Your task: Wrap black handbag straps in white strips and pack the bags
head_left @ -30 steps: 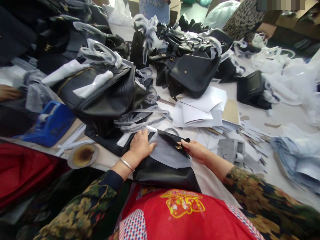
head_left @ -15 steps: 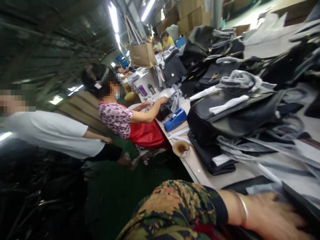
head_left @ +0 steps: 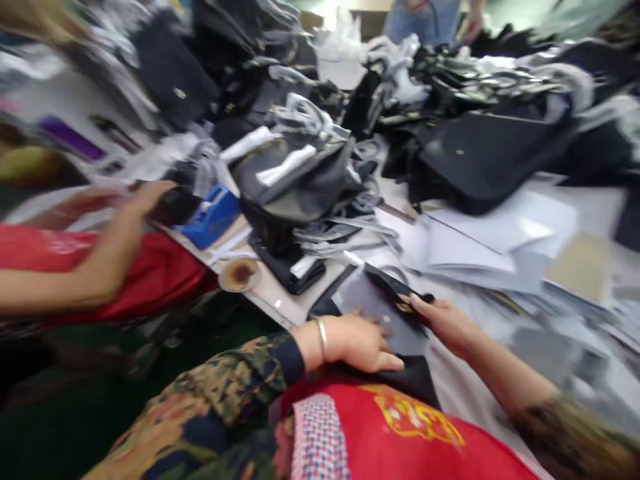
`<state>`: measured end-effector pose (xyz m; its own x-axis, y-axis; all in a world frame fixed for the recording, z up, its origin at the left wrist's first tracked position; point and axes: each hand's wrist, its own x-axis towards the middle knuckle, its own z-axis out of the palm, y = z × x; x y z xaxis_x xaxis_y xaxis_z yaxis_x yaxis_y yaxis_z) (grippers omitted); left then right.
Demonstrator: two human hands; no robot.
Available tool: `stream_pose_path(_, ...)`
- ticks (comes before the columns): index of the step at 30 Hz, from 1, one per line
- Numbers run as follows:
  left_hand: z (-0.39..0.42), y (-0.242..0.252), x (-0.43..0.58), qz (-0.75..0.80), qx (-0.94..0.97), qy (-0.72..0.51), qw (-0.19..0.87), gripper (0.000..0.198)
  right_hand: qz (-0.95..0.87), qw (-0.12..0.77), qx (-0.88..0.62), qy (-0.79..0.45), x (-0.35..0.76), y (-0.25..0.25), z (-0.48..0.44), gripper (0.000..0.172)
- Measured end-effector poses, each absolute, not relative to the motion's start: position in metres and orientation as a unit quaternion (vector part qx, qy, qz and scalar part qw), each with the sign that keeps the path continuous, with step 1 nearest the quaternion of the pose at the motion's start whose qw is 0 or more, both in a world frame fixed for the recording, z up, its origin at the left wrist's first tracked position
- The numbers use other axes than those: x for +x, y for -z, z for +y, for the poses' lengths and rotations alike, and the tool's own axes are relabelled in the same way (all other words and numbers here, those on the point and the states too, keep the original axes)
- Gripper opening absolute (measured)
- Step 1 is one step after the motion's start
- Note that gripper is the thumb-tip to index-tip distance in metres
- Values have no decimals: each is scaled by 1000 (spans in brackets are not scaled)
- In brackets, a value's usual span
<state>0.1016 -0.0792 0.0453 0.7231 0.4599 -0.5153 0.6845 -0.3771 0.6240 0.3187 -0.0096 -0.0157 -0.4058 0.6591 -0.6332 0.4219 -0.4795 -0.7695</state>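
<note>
Head view: a small black leather handbag (head_left: 395, 373) lies at the near counter (head_left: 280, 300) edge, grey paper sheet (head_left: 370, 313) on it. Left hand (head_left: 355, 343) presses flat, fingers spread; right hand (head_left: 443, 323) fingers pinch its flap. Beyond the handbag sits a blue tape dispenser (head_left: 210, 217).

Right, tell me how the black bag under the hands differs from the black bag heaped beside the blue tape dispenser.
The black bag under the hands lies flat at the table edge, pale sheet on top, flap lifted by the right hand; the left hand presses it. The heaped bag sits bulky on a pile, white paper strips across it, untouched. Both are black.
</note>
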Motion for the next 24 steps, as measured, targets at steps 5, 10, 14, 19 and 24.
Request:
stream_pose_path(5,-81,-35,96,322,813,68,480,66,-482,96,-562,-665,317,19,-4,58)
stream_pose_path(10,-88,-36,100,345,815,51,463,56,-598,108,-520,-600,310,24,-16,41)
stream_pose_path(14,-86,-34,100,353,815,60,456,56,-673,83,-489,-548,315,29,-20,39)
stream_pose_path(19,-86,-37,99,365,814,47,449,47,-687,2,-521,-506,314,36,-20,44)
stream_pose_path(24,-92,-40,101,387,811,40,436,37,-705,-31,-530,-470,305,43,-20,45)
